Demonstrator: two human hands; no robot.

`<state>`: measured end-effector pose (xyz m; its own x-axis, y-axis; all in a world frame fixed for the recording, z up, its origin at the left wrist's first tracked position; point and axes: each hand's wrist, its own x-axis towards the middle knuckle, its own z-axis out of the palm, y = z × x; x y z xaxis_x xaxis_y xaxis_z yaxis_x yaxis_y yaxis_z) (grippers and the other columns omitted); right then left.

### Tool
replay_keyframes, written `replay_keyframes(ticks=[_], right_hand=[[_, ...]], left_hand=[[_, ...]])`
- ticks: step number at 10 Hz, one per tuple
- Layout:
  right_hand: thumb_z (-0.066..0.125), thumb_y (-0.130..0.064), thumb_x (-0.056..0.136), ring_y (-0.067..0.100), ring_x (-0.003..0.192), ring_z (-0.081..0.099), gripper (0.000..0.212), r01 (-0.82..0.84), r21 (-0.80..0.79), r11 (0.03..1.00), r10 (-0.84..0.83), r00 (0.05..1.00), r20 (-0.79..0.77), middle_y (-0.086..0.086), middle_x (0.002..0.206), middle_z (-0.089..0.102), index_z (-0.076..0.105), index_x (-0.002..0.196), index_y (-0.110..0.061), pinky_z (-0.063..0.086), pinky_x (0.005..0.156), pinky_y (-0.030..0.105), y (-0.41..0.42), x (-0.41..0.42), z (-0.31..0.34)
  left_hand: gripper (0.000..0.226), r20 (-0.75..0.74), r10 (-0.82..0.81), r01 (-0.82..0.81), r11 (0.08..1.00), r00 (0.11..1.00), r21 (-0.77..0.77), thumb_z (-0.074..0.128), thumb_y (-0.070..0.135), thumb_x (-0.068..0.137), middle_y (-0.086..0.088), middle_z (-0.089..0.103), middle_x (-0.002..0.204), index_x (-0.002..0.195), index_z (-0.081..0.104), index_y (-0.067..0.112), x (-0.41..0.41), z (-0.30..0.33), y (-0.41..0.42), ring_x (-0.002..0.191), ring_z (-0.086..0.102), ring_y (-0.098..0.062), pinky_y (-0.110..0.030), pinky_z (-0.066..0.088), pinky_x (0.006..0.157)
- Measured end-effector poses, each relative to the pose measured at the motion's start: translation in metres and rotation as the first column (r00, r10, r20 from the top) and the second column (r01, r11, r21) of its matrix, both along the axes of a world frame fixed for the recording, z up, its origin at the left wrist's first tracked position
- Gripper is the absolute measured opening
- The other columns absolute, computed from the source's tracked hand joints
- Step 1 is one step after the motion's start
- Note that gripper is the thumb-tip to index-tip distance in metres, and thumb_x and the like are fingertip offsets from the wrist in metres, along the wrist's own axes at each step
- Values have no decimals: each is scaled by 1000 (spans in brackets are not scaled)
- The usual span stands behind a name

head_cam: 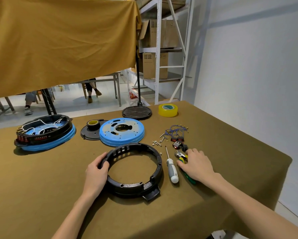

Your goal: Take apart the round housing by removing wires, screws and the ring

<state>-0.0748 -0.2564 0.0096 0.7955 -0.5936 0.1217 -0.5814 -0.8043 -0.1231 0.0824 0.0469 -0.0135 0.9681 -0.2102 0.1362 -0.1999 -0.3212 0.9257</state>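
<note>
A black plastic ring (145, 187) lies flat on the olive table cloth in front of me. My left hand (97, 173) grips its left rim, fingers curled over the edge. My right hand (195, 165) rests over green-and-yellow cutting pliers (182, 156), fingers curled on the handles. A screwdriver (171, 168) with a white handle lies between the ring and the pliers. A blue metal disc (110, 133) sits behind the ring. A second round housing (44, 133), black on a blue base with wires and red switches inside, stands at the far left.
Loose screws (156, 144), blue wires (175, 131) and red-black switches (177, 143) lie right of the disc. A black cover (88, 134) carries a dark tape roll (93, 124). A round black lid (137, 112) and yellow tape (168, 109) stand at the back. The table edge drops off at right.
</note>
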Motion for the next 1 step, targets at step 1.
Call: replay_keyframes(ticks=[1], right_hand=[[44, -62, 99, 29, 124, 53, 58, 38, -16, 999, -37, 998, 53, 8, 134, 57, 52, 136, -18, 44, 103, 42, 5, 0, 9]], left_hand=[[43, 10, 22, -22, 1000, 1000, 7, 53, 15, 105, -3, 56, 148, 147, 54, 21, 0, 0, -1, 139, 47, -22, -45, 40, 116]])
